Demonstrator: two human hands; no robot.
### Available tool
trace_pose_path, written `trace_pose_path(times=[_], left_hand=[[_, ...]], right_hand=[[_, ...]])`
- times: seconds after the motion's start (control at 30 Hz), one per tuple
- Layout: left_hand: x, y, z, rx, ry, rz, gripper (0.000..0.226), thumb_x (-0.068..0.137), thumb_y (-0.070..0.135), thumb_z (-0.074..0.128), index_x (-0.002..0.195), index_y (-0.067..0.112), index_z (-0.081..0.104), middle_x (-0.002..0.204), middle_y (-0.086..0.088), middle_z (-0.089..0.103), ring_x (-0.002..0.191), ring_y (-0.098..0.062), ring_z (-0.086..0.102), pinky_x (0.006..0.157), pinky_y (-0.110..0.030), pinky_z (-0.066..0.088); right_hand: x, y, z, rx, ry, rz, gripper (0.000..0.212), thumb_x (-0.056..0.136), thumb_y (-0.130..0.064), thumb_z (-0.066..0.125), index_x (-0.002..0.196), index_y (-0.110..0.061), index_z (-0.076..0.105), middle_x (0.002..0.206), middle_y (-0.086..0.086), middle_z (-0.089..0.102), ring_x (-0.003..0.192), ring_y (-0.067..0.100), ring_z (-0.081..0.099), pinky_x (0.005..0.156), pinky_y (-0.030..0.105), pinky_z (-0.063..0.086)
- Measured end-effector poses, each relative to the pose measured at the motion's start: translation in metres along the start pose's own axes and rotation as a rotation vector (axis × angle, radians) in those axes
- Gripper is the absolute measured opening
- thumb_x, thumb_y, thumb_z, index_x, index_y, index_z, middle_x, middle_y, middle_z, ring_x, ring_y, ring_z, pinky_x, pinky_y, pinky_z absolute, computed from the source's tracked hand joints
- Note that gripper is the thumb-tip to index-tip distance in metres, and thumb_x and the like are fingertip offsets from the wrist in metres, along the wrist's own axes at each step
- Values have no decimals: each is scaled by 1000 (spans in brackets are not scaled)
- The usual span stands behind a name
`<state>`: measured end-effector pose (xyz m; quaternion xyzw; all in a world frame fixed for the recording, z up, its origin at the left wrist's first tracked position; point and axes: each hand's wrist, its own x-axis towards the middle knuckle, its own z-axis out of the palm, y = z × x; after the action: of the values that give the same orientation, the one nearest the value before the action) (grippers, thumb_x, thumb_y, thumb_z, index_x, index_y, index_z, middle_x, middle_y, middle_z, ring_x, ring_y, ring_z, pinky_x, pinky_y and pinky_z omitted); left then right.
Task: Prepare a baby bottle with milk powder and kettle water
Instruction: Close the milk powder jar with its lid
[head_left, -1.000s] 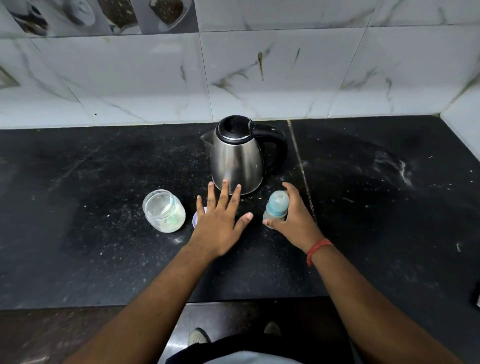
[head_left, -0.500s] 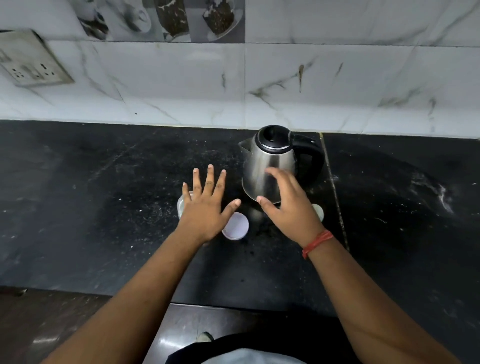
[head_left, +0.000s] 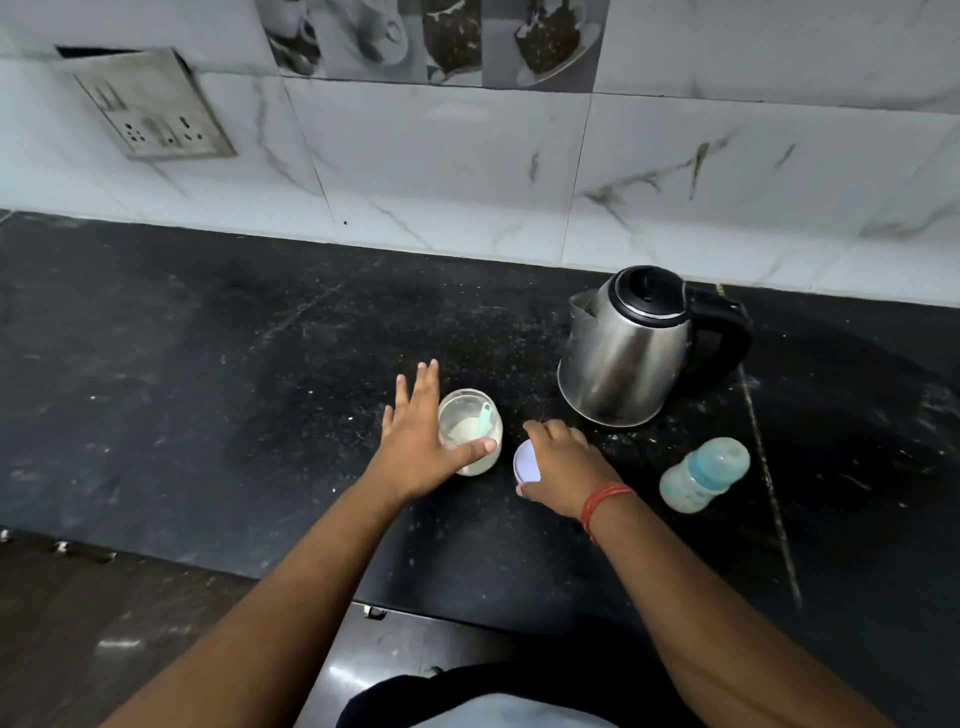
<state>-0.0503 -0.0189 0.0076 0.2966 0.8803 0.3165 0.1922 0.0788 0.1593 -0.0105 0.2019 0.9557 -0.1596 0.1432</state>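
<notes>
An open glass jar of milk powder (head_left: 470, 434) stands on the black counter (head_left: 234, 364) with a pale scoop inside it. My left hand (head_left: 418, 447) rests against the jar's left side, fingers straight and spread, thumb across its near wall. My right hand (head_left: 569, 467) is curled over the white jar lid (head_left: 525, 461), which lies just right of the jar. The baby bottle (head_left: 701, 475), with its teal cap on, stands alone to the right of my right hand. The steel kettle (head_left: 623, 348), with black lid and handle, sits behind them.
A tiled wall rises behind the counter, with a metal socket plate (head_left: 150, 109) at the upper left. The counter's front edge (head_left: 311, 582) runs under my forearms, and dark floor lies below it. Bare counter stretches to the left.
My right hand has let go of the baby bottle and come down on the white lid. My left hand has slid left against the jar. The view has swung left.
</notes>
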Motion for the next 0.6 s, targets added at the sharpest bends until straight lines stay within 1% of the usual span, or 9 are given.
trace_pose_path(times=[0.1, 0.2, 0.23, 0.3, 0.37, 0.43, 0.47, 0.53, 0.6], left_hand=[[0, -9, 8, -86, -32, -24, 135, 68, 67, 82, 164, 21, -1, 173, 3, -3, 157, -23, -17, 128, -56, 2], [-1, -14, 15, -153, -71, -35, 143, 54, 78, 78, 163, 20, 6, 173, 2, -2, 157, -21, -17, 128, -53, 3], [-1, -15, 17, -172, -76, -38, 144, 54, 78, 78, 163, 20, 5, 173, 2, -3, 157, -20, -17, 128, -52, 4], [-2, -16, 23, -211, -69, -51, 140, 60, 67, 85, 163, 20, 2, 173, 1, -1, 158, -19, -13, 129, -52, 8], [-1, -18, 27, -254, -49, -63, 136, 63, 62, 88, 161, 24, 3, 172, 0, 9, 160, -23, 4, 128, -52, 18], [-2, -19, 28, -284, -20, -67, 130, 58, 67, 86, 157, 33, 10, 165, 1, 27, 153, -21, 28, 123, -49, 30], [-2, -19, 29, -298, -8, -65, 126, 58, 65, 87, 155, 33, 14, 160, 3, 36, 147, -17, 37, 121, -45, 35], [-4, -17, 33, -345, 22, -51, 112, 65, 46, 93, 151, 26, 25, 144, 12, 50, 132, 0, 49, 113, -30, 41], [-6, -15, 35, -371, 70, -22, 90, 71, 29, 93, 139, 30, 35, 129, 24, 53, 115, 16, 53, 98, -12, 42]], right_hand=[[2, -2, 7, -73, 6, 6, 93, 79, -47, 78, 153, -23, 28, 149, 6, 40, 137, 33, 40, 112, 46, 35], [2, -2, 13, -101, 13, 13, 88, 80, -43, 78, 151, -22, 30, 148, 7, 41, 139, 35, 37, 113, 45, 34], [1, -1, 14, -107, 19, 13, 87, 81, -42, 77, 151, -22, 31, 148, 7, 41, 140, 34, 37, 113, 45, 34], [0, 0, 15, -101, 37, 14, 84, 82, -41, 76, 150, -22, 32, 147, 8, 42, 140, 34, 37, 113, 45, 35], [-2, 0, 14, -54, 57, 22, 83, 83, -40, 76, 151, -24, 32, 147, 7, 42, 139, 34, 38, 112, 45, 38], [-5, 2, 12, 12, 85, 23, 81, 83, -39, 75, 151, -27, 32, 147, 6, 41, 136, 32, 41, 110, 43, 41], [-7, 3, 10, 46, 100, 19, 80, 84, -39, 75, 151, -29, 33, 146, 5, 40, 134, 31, 42, 109, 42, 42], [-11, 5, 6, 121, 128, 11, 78, 84, -36, 75, 151, -31, 36, 144, 3, 39, 132, 29, 43, 108, 40, 43], [-15, 6, 1, 217, 152, 12, 76, 84, -33, 76, 150, -31, 38, 142, 3, 36, 131, 27, 43, 110, 38, 43]])
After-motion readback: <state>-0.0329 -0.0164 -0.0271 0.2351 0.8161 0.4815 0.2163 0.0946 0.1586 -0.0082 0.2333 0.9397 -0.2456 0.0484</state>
